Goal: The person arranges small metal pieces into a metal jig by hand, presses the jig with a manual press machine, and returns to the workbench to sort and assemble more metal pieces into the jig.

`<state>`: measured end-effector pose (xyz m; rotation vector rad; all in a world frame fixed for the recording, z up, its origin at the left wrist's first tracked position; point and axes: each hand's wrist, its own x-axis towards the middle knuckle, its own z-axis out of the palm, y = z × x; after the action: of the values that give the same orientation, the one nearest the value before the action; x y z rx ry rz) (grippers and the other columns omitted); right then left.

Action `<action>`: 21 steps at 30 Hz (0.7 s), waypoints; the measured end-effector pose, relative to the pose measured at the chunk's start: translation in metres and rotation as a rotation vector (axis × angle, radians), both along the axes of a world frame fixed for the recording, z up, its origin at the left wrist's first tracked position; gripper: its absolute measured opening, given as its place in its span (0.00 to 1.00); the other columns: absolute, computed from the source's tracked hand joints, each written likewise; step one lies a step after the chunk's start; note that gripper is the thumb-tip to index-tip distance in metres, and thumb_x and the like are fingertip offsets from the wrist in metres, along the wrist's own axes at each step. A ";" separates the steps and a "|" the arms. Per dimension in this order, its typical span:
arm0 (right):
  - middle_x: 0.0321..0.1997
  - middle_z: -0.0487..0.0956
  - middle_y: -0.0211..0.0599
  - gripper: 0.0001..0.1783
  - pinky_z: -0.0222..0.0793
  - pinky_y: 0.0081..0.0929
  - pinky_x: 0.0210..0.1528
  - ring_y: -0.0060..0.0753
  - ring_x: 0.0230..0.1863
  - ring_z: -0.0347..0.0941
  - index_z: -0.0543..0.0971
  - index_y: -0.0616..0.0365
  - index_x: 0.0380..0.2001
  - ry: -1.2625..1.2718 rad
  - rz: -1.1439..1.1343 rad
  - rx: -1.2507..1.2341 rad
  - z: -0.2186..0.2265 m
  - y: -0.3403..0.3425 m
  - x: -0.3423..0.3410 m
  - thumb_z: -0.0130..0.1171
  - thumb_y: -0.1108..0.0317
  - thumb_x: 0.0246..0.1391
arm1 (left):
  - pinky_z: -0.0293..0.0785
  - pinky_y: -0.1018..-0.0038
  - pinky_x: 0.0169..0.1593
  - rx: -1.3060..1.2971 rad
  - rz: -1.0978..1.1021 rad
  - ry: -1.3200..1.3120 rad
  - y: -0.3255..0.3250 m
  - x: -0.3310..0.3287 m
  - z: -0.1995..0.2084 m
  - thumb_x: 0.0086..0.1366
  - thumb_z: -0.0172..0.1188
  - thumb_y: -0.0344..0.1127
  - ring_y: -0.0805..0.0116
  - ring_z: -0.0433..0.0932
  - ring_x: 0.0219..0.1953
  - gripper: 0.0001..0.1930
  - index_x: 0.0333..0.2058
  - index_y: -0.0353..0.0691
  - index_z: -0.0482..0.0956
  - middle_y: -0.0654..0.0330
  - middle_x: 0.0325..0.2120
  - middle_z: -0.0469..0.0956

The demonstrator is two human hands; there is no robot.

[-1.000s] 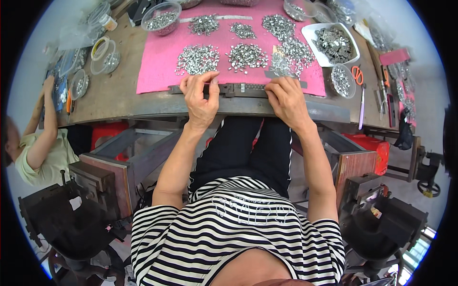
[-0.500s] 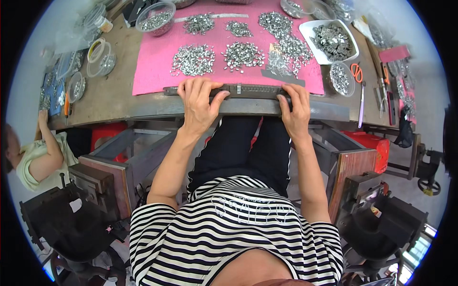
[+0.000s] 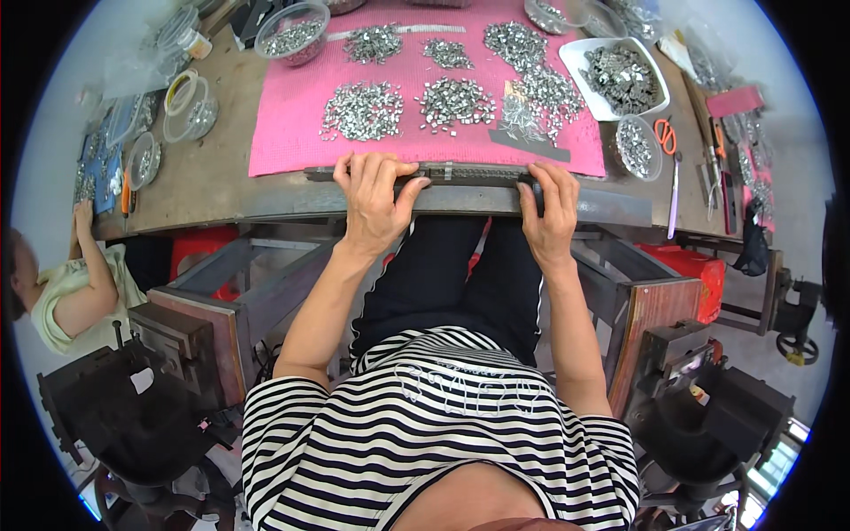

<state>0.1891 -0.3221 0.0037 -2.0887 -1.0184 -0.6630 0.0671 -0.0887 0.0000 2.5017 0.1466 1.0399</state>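
Note:
A long dark metal bar with a row of small notches and one shiny small piece (image 3: 449, 171) on it lies along the table's front edge. My left hand (image 3: 375, 195) is closed on the left part of this notched bar (image 3: 482, 174), fingers over its far side and thumb on the near side. Farther right, my right hand (image 3: 553, 208) grips the bar the same way, thumb bent down. Beyond it, a pink mat (image 3: 292, 115) carries several heaps of small silvery metal pieces (image 3: 363, 111). A flat grey strip (image 3: 529, 145) lies just past my right hand.
At the right stand a white tray (image 3: 655, 93) of dark metal parts and a clear tub (image 3: 651, 159), near orange-handled scissors (image 3: 665, 134). More tubs (image 3: 292, 35) stand at the back and left. Another person (image 3: 84, 283) sits at the far left. Vises (image 3: 173, 350) flank me.
The bar seems to have rolled slightly and sits a touch lower, both hands still holding it. The whole view has shifted a little.

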 end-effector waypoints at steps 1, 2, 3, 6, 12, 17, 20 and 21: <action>0.49 0.78 0.43 0.19 0.69 0.42 0.54 0.49 0.50 0.73 0.79 0.63 0.48 0.039 0.022 -0.033 0.005 0.000 0.003 0.66 0.78 0.52 | 0.54 0.54 0.59 0.001 0.002 0.036 0.002 0.001 0.003 0.57 0.71 0.39 0.61 0.72 0.46 0.13 0.36 0.43 0.79 0.62 0.36 0.76; 0.49 0.78 0.43 0.18 0.69 0.42 0.54 0.49 0.50 0.73 0.78 0.63 0.49 0.078 0.045 -0.066 0.010 -0.001 0.007 0.65 0.77 0.53 | 0.54 0.54 0.59 0.006 0.007 0.032 0.004 0.004 0.004 0.57 0.71 0.39 0.61 0.72 0.46 0.13 0.36 0.43 0.79 0.62 0.36 0.76; 0.47 0.79 0.43 0.15 0.69 0.41 0.51 0.47 0.48 0.74 0.80 0.62 0.46 0.151 0.069 -0.063 0.013 -0.001 0.011 0.65 0.75 0.54 | 0.53 0.52 0.60 0.008 -0.001 0.063 0.007 0.008 0.006 0.57 0.70 0.39 0.61 0.72 0.47 0.12 0.36 0.43 0.79 0.62 0.36 0.76; 0.42 0.80 0.40 0.11 0.67 0.39 0.48 0.44 0.45 0.74 0.82 0.60 0.42 0.180 0.118 -0.154 0.019 -0.006 0.029 0.65 0.73 0.54 | 0.50 0.46 0.62 -0.005 -0.033 0.105 0.013 0.012 0.016 0.59 0.69 0.40 0.59 0.72 0.49 0.11 0.36 0.42 0.79 0.61 0.37 0.76; 0.33 0.79 0.39 0.08 0.69 0.36 0.43 0.41 0.36 0.75 0.85 0.57 0.38 0.186 0.258 -0.173 0.045 0.045 0.041 0.63 0.75 0.55 | 0.52 0.47 0.61 0.012 -0.001 0.159 0.028 0.035 0.029 0.60 0.68 0.39 0.61 0.72 0.46 0.07 0.33 0.45 0.81 0.65 0.35 0.78; 0.32 0.74 0.36 0.13 0.64 0.37 0.42 0.40 0.37 0.73 0.84 0.51 0.45 0.109 0.304 -0.292 0.033 0.091 0.047 0.63 0.70 0.56 | 0.53 0.48 0.59 0.028 0.031 0.197 0.028 0.060 0.021 0.56 0.71 0.43 0.61 0.72 0.44 0.11 0.33 0.45 0.83 0.65 0.31 0.77; 0.32 0.74 0.36 0.11 0.63 0.36 0.43 0.40 0.39 0.73 0.84 0.50 0.43 0.107 0.286 -0.351 0.032 0.092 0.050 0.63 0.69 0.56 | 0.53 0.48 0.58 0.002 0.029 0.260 0.033 0.063 0.020 0.56 0.71 0.44 0.60 0.72 0.44 0.10 0.30 0.45 0.83 0.64 0.31 0.77; 0.32 0.74 0.37 0.10 0.63 0.36 0.44 0.40 0.39 0.73 0.84 0.50 0.42 0.094 0.274 -0.369 0.032 0.090 0.051 0.63 0.69 0.56 | 0.53 0.48 0.58 0.001 0.031 0.260 0.035 0.062 0.020 0.56 0.71 0.44 0.60 0.72 0.44 0.10 0.30 0.45 0.83 0.64 0.31 0.77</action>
<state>0.2404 -0.2323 0.0356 -2.2033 -1.4245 -0.2497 0.1291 -0.0542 0.0200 2.6340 0.2615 0.7217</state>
